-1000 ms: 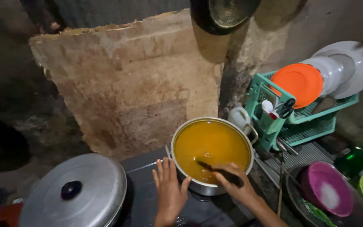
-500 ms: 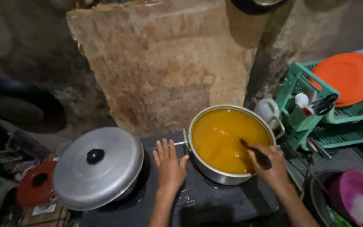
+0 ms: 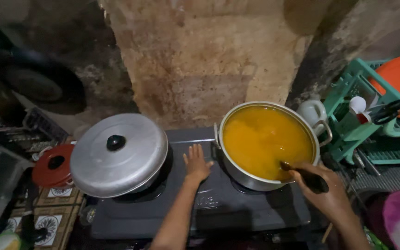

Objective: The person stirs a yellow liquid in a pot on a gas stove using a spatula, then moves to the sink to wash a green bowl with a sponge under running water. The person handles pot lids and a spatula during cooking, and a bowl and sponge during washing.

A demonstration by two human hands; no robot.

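Dark ladle [image 3: 304, 175] in right hand [image 3: 327, 194], handle lower-right, bowl end upper-left in soup [image 3: 265, 139].

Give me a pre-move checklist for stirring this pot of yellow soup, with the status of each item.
1. Right hand grips the dark ladle handle: ok.
2. Ladle end is under the yellow soup: ok.
3. Left hand lies flat on the stove top, beside the pot and apart from it: ok.
4. Pot sits level on its burner: ok.
5. Burner flame on or off: cannot tell.
6. Covered pan's lid stays clear of the left hand: ok.
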